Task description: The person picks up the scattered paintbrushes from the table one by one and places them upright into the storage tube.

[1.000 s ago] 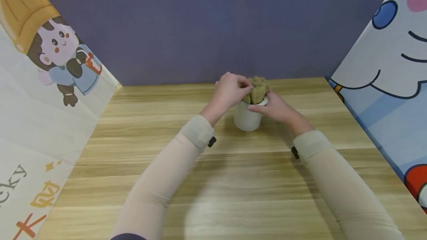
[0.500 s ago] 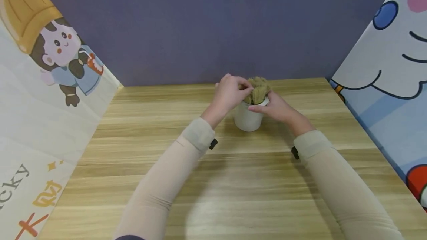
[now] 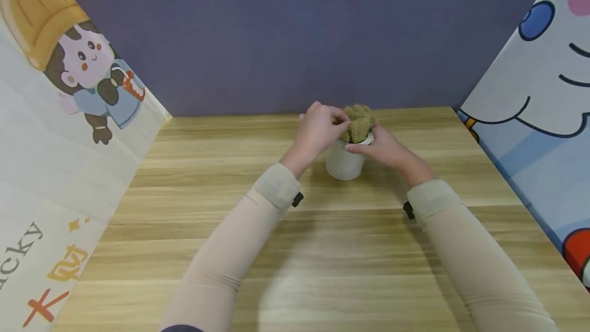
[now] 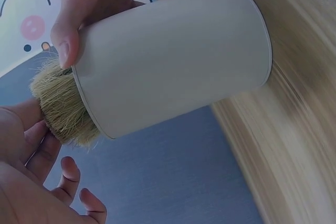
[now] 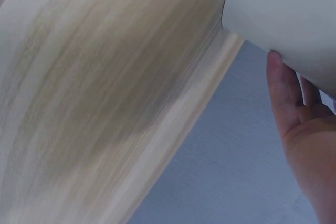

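Observation:
A white cylindrical container [image 3: 344, 164] stands upright on the table, with tan bristly tufts [image 3: 361, 126] sticking out of its mouth. Close up in the left wrist view, the bristles [image 4: 64, 100] look like stiff dry fibres; what lies deeper inside is hidden. My left hand [image 3: 318, 129] pinches at the near-left side of the tufts between thumb and fingertips. From the right, my right hand [image 3: 388, 148] grips the container by its rim, thumb on the near side. In the right wrist view, its fingers [image 5: 283, 90] lie against the container's wall.
The wood-grain table [image 3: 203, 193] runs back to a dark blue-purple panel [image 3: 295, 40]. Cartoon-printed panels flank it, a white one [image 3: 87, 178] on the left and a blue and white one [image 3: 530, 137] on the right.
The head view has shifted slightly, so everything sits a little further right. Both hands keep their places on the tufts and the container.

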{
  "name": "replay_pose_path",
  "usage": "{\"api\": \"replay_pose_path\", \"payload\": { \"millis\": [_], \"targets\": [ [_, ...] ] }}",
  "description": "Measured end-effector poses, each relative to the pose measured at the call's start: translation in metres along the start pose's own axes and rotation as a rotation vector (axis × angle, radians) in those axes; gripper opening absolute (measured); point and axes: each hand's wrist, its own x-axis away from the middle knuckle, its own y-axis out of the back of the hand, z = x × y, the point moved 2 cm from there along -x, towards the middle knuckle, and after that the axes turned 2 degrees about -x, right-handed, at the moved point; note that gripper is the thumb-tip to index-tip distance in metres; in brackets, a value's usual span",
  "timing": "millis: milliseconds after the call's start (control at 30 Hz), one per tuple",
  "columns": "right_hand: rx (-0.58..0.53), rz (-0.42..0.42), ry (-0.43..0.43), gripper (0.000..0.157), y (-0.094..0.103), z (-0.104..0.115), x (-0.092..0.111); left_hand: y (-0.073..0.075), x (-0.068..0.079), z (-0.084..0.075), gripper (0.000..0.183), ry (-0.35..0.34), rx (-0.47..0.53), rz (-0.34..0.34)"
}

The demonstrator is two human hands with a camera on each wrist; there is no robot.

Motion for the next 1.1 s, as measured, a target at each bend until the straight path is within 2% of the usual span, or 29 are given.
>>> {"api": "replay_pose_path", "payload": {
  "millis": [100, 333, 500, 600, 767, 867, 1000, 1100],
  "targets": [
    [0.01, 0.0, -0.018, 0.094, 0.001, 0.001, 0.001, -0.001, 0.001, -0.001, 0.018, 0.006, -0.002, -0.005],
    [0.016, -0.015, 0.006, 0.09, 0.001, 0.004, -0.002, -0.005, 0.007, -0.001, 0.018, 0.03, -0.034, -0.038],
    [0.033, -0.033, -0.024, 0.101, -0.005, 0.005, -0.005, -0.008, 0.014, 0.004, 0.018, 0.034, -0.053, -0.102],
    [0.041, -0.044, -0.021, 0.105, -0.013, 0.007, -0.006, -0.008, 0.019, 0.011, 0.017, 0.045, 0.027, -0.144],
    [0.024, -0.061, 0.027, 0.102, -0.03, 0.016, -0.003, 0.002, 0.032, 0.028, 0.017, 0.053, 0.322, -0.227],
    [0.028, -0.059, 0.023, 0.104, -0.041, 0.022, -0.001, 0.011, 0.044, 0.038, 0.018, 0.093, 0.419, -0.294],
    [0.025, -0.06, 0.029, 0.105, -0.049, 0.029, 0.003, 0.019, 0.058, 0.051, 0.019, 0.141, 0.388, -0.353],
    [0.033, -0.049, 0.026, 0.111, -0.049, 0.033, 0.008, 0.023, 0.066, 0.061, 0.024, 0.148, 0.286, -0.353]
  ]
}}
